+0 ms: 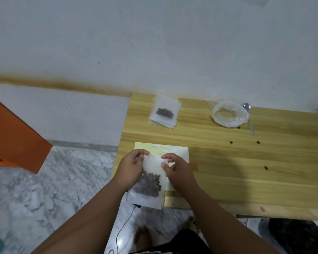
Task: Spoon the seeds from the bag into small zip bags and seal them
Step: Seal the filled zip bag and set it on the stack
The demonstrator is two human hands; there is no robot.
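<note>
I hold a small frosted zip bag (pixel 151 182) with dark seeds in its lower half, over the table's near left corner. My left hand (pixel 130 168) pinches its top left edge. My right hand (pixel 176 170) pinches its top right edge. A stack of small zip bags (pixel 164 113), the top one holding seeds, lies at the table's far left. The clear plastic seed bag (pixel 229 114), rolled open and almost empty, sits at the far middle. A metal spoon (pixel 249 116) lies just right of it.
The wooden table (pixel 246 171) carries a pale yellow label sheet (pixel 180 153) under my hands and three loose seeds (pixel 231 142) to the right. An orange furniture piece (pixel 13 136) stands at left on the marble floor. A thin cable (pixel 125 224) runs below the table.
</note>
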